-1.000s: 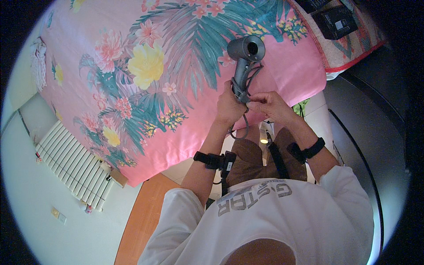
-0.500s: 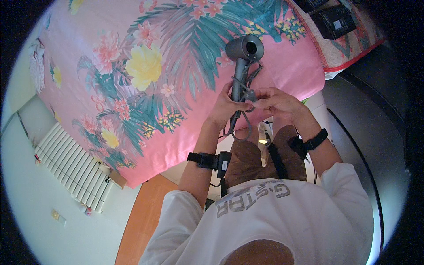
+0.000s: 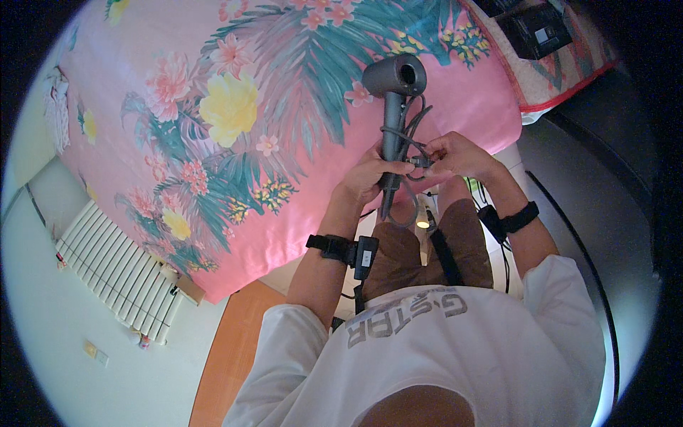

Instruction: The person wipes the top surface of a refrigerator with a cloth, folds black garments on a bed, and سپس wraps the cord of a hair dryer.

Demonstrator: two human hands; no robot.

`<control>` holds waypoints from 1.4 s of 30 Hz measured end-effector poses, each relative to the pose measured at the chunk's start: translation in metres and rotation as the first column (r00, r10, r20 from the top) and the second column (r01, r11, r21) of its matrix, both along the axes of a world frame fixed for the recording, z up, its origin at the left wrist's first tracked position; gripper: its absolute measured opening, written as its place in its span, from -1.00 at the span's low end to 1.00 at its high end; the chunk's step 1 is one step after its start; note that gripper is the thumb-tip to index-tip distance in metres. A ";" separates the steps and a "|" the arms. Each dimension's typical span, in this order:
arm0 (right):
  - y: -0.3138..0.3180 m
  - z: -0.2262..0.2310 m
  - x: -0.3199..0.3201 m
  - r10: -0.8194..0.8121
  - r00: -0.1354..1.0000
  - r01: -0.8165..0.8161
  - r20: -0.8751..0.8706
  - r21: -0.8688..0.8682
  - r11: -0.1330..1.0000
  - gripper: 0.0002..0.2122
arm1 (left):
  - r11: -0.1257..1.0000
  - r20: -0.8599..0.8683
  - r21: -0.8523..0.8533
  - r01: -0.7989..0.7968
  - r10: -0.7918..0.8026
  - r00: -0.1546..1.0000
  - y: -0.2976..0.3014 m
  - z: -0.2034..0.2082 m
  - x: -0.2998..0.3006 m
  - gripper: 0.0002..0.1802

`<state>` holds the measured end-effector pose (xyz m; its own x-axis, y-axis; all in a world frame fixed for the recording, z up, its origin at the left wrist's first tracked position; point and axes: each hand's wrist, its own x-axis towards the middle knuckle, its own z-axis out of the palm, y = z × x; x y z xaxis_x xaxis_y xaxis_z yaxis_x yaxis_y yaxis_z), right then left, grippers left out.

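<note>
A dark grey hair dryer (image 3: 393, 75) hangs over the near edge of the bed, its round head pointing away from me and its handle toward me. My left hand (image 3: 364, 173) is closed around the lower handle, thumb lying across it. Loops of grey cord (image 3: 413, 132) wrap the handle and stick out on its right side. Just right of the handle, my right hand (image 3: 459, 156) pinches a dark piece of the cord (image 3: 421, 162), which looks like the plug; the fingertips partly cover it.
A pink floral bedspread (image 3: 284, 192) spreads beyond my hands. Black boxes (image 3: 537, 32) lie on a red-edged mat (image 3: 569, 82) at the far right. A white radiator (image 3: 117, 267) is on the left wall, near an orange-brown wooden surface (image 3: 235, 341). A black curved surface (image 3: 605, 185) stands at right.
The dark cord piece has shifted right, away from the handle, with my right hand pinching it. The cord loops stand out more on the right. My left hand keeps its grip.
</note>
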<state>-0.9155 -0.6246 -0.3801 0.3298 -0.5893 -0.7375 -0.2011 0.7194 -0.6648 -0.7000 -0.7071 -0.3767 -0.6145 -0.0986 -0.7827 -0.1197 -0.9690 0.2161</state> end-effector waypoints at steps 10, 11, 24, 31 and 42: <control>0.002 0.014 0.029 0.131 0.888 -0.154 -0.440 -0.017 0.988 -0.56 | 0.849 0.402 -0.426 0.314 -0.133 0.906 0.019 -0.013 -0.011 -0.22; 0.002 0.017 0.029 0.096 0.907 -0.131 -0.411 -0.059 0.990 -0.58 | 0.851 0.447 -0.404 0.334 -0.135 0.884 0.016 -0.006 -0.013 -0.20; -0.007 0.026 0.035 0.191 0.863 -0.204 -0.469 0.022 0.979 -0.66 | 0.758 0.445 -0.498 0.422 -0.194 0.874 0.011 -0.015 0.003 -0.20; 0.000 -0.007 0.035 0.308 0.798 -0.333 -0.518 0.046 0.942 -0.66 | 0.621 0.497 -0.540 0.568 -0.310 0.811 0.012 -0.027 0.002 -0.34; -0.005 -0.006 0.033 0.248 0.913 -0.294 -0.324 -0.101 0.951 -0.72 | 0.704 0.317 -0.600 0.380 -0.226 0.921 0.013 -0.032 0.013 -0.39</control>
<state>-0.8829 -0.6298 -0.3865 0.2653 -0.6165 -0.7413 -0.5832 0.5097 -0.6326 -0.6865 -0.6939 -0.4082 -0.5345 -0.4574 -0.7107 -0.4971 -0.5100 0.7020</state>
